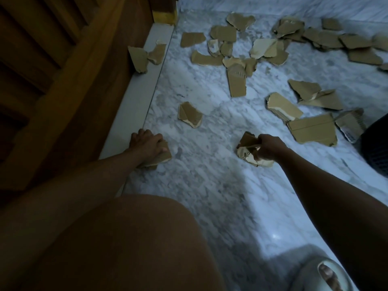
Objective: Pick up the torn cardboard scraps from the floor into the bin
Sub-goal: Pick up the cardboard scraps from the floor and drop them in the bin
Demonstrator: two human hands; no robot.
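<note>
Knee (117,244) nearest. Left hand (147,144) is gripping one scrap (162,157); right hand (267,149) is clutching a wad (249,150). Next loose piece (190,114) is lying ahead, nearer the left hand; bin (375,148) right.

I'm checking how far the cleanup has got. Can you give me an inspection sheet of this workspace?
Surface: marble floor, pale and veined.
Job's things: many cardboard scraps scattered across the floor; two lie on the white ledge; dark bin at the right edge, only partly visible.
Clutter: nothing seen besides scraps.
Grippers: left hand rests on a scrap by the ledge; right hand grips a crumpled bunch of scraps.
Cables: nothing seen.
Surroundings: wooden door on the left; person's knee in the foreground.
</note>
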